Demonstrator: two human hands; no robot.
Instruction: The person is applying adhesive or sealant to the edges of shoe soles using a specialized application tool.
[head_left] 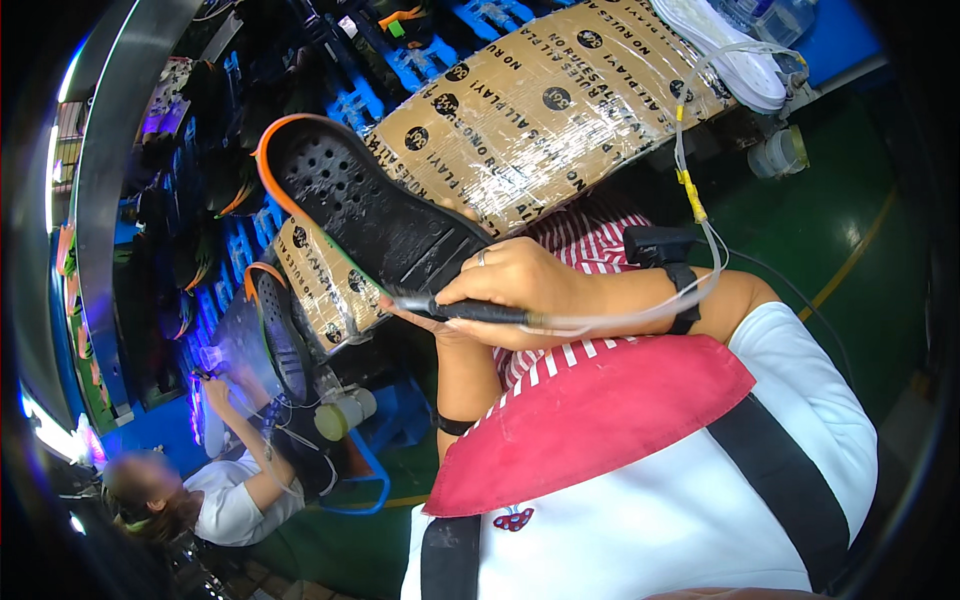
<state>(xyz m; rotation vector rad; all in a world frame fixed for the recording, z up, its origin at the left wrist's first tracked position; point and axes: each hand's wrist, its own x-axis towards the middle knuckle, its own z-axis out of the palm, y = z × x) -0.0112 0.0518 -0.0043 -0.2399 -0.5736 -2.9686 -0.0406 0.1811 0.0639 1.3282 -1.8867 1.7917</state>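
A large black shoe sole, with round holes near its toe end and an orange and green rim, is held tilted in front of me. My left hand grips it from underneath at the near end; most of that hand is hidden by the sole and my other hand. My right hand is closed round a brush with a black handle, fed by a clear tube. The brush's pale tip lies against the green edge of the sole. A wet sheen shows on parts of the sole's surface.
Below the sole lies a cardboard-covered board wrapped in clear film. White soles and a plastic bottle stand at the far right. Blue racks line the back. Another person works at lower left, near a second sole.
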